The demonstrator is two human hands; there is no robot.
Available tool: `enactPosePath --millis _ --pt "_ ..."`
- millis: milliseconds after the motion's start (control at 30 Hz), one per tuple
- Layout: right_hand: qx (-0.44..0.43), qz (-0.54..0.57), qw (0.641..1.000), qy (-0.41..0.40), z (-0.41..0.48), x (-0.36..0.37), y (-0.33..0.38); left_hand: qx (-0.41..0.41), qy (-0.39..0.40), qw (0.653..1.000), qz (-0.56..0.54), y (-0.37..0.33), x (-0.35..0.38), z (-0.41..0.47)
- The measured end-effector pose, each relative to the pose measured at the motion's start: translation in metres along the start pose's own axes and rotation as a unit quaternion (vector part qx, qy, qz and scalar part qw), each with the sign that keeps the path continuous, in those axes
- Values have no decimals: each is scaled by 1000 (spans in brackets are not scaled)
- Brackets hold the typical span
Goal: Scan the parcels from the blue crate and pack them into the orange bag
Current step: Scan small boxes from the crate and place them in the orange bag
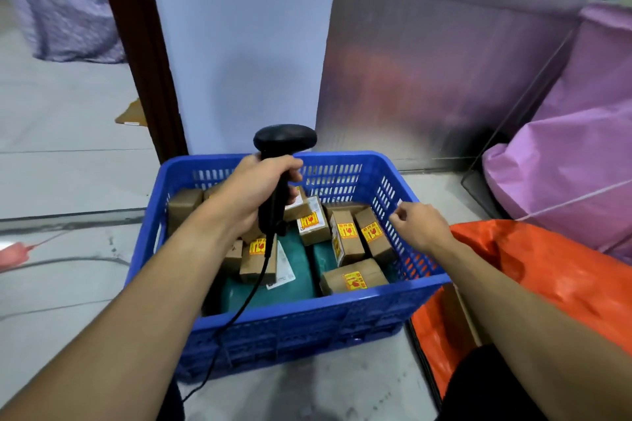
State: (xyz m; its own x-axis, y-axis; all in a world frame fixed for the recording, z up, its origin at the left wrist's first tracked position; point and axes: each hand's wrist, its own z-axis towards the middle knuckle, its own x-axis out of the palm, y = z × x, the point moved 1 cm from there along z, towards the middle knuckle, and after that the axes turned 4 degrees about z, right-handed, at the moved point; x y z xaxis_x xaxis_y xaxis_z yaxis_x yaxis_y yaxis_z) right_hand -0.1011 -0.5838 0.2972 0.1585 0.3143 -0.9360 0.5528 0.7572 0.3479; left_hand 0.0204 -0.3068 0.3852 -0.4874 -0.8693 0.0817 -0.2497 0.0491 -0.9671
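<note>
A blue slatted crate [307, 314] stands on the floor and holds several small brown cardboard parcels [352, 277] with yellow-red stickers, lying on teal mailers [301, 270]. My left hand [249, 191] grips the handle of a black corded barcode scanner [284, 140], held upright above the crate's far side. My right hand [420, 225] hovers over the crate's right wall with fingers loosely curled, and I cannot tell whether it holds anything. The orange bag [533, 270] lies to the right of the crate, under my right forearm.
Pink-purple sacks [574, 147] are piled at the right against a metal panel [427, 79]. A white wall panel and a dark door frame [143, 55] rise behind the crate. A grey sack [68, 7] sits far left. The scanner's cable [236, 311] trails over the crate's front to the floor.
</note>
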Motion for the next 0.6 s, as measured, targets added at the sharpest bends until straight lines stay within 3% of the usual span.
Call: enactPosePath --millis 267,467,600 --pt "52 -13 995 79 22 59 10 -37 -8 999 -3 10 -14 13" --pt "28 -112 967 227 31 105 11 -57 -20 998 -11 20 -20 33" --pt "21 -163 959 230 38 119 14 -61 -9 998 -6 21 -15 36"
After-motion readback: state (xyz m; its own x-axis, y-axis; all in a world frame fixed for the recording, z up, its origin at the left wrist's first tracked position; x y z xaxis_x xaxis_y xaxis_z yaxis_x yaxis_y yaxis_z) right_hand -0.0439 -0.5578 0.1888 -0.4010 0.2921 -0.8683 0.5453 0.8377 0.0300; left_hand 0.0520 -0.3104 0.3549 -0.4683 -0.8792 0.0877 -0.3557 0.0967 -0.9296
